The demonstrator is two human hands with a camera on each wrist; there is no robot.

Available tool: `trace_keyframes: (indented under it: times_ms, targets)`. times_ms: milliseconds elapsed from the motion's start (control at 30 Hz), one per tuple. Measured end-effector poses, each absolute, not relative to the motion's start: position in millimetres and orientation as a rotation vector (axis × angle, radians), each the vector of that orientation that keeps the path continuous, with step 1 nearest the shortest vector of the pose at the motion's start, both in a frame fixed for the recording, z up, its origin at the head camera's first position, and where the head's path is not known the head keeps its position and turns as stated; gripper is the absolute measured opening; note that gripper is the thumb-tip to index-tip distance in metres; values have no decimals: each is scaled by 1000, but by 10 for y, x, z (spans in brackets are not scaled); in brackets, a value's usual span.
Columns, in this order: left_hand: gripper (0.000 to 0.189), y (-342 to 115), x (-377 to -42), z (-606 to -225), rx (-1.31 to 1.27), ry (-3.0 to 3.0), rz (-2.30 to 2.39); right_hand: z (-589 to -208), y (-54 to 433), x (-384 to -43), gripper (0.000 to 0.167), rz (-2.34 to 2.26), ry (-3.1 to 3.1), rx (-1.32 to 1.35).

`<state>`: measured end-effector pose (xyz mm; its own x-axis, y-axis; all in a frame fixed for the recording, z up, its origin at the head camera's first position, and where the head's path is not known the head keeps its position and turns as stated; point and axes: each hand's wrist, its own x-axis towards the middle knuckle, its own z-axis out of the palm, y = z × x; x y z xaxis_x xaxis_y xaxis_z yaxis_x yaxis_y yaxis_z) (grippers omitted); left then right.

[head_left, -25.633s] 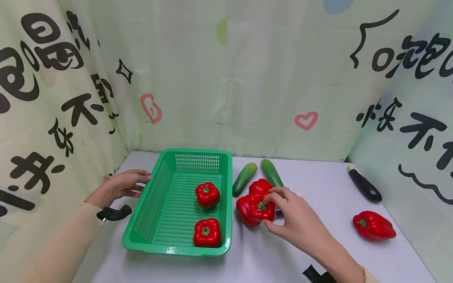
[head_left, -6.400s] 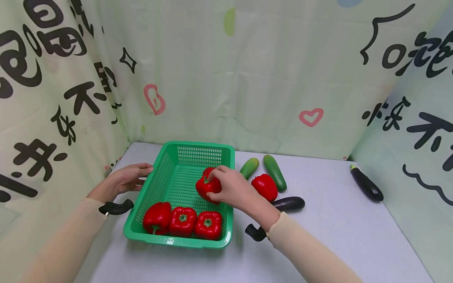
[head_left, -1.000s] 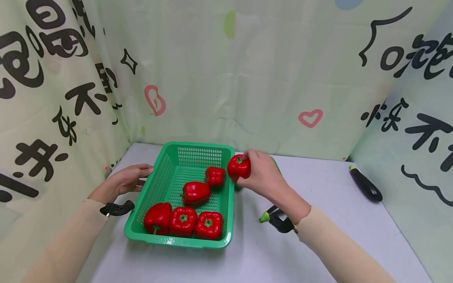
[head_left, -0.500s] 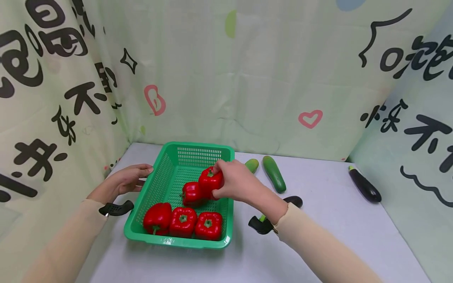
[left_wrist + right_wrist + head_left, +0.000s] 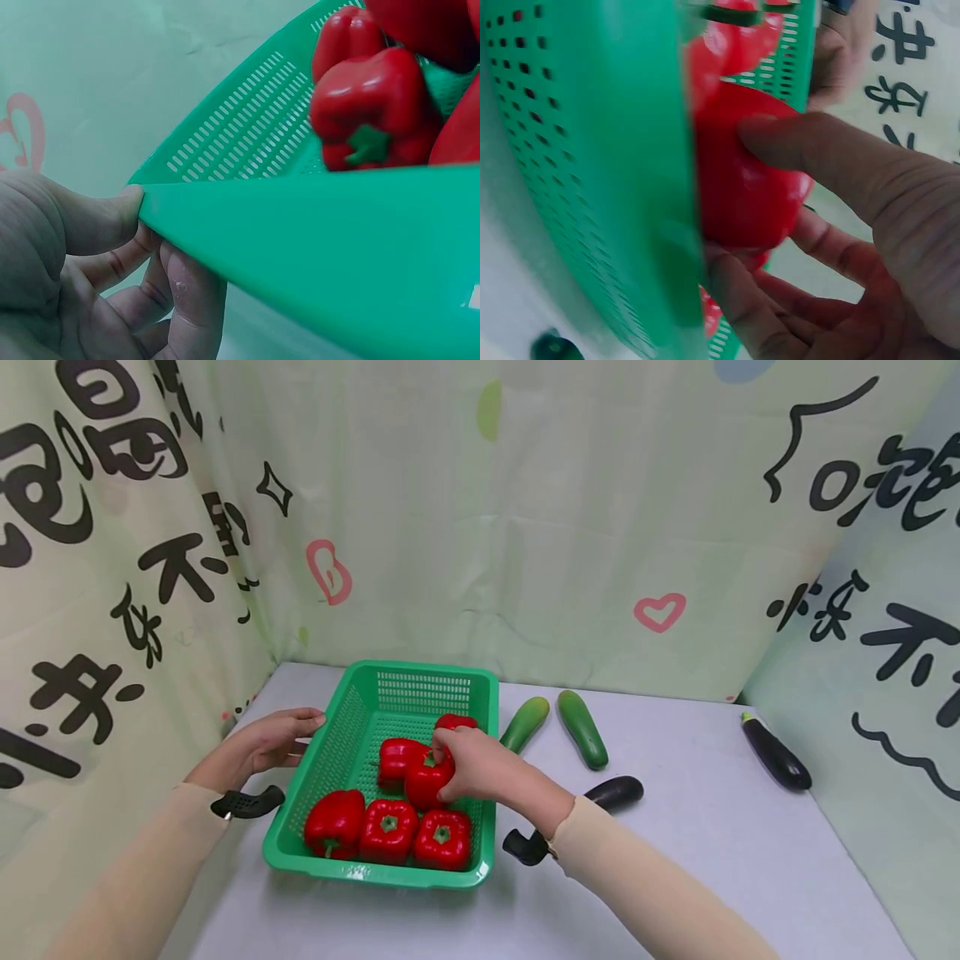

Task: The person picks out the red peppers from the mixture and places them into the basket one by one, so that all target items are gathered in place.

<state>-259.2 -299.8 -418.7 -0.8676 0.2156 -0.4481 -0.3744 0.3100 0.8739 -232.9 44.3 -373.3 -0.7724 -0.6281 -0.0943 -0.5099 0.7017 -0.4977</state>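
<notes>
My left hand (image 5: 258, 746) pinches the left rim of a green plastic basket (image 5: 367, 874), thumb on top and fingers below, as the left wrist view shows. Inside the basket, my right hand (image 5: 480, 764) grips a red bell pepper (image 5: 427, 783) between thumb and fingers. That pepper sits against another bell pepper (image 5: 395, 762) on its left. Three more bell peppers line the front of the basket, the middle one (image 5: 388, 831) stem up. Behind the right hand, a further bell pepper (image 5: 455, 722) is partly hidden. In the right wrist view the gripped bell pepper (image 5: 742, 187) shows close up.
Two green cucumber-like vegetables lie right of the basket, one (image 5: 525, 724) beside its wall and one (image 5: 581, 729) farther right. A dark eggplant (image 5: 617, 793) is partly covered by the right forearm. Another eggplant (image 5: 776, 752) lies near the table's right edge. Patterned curtains enclose the table.
Over the last second the right hand has carried the bell pepper from the right rim leftward and down into the basket. Since the oldest frame, more peppers lie in it. The left hand keeps its hold.
</notes>
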Motion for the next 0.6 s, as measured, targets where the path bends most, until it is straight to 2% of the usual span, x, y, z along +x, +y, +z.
trace_keyframes:
  times_ms: [600]
  targets:
    - [43, -2994, -2616, -4195, -124, 2067, 1598, -3979, 345, -2323, 38, -567, 2721, -931]
